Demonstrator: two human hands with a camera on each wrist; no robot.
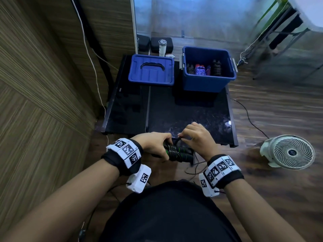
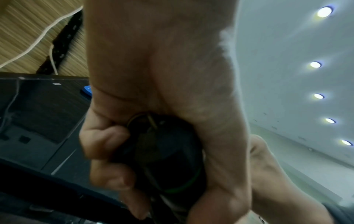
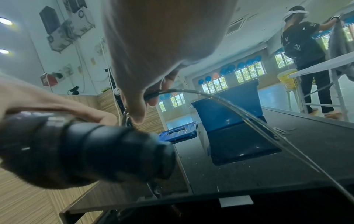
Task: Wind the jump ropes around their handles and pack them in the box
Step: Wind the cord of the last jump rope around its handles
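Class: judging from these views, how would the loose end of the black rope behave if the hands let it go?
The rope probably flops: it sags in a curve from the right hand. Thin and glossy, it may slip. Its coils on the handles, gripped by the left hand, might spring loose.

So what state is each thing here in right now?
Box: open, wound ropes inside.
Lid: off, flat on the table left of the box.
Jump rope: partly wound round its handles, loose cord still trailing.
Left hand: grips the handles.
Right hand: pinches the cord.
Fan: on the floor; running or not, cannot tell.
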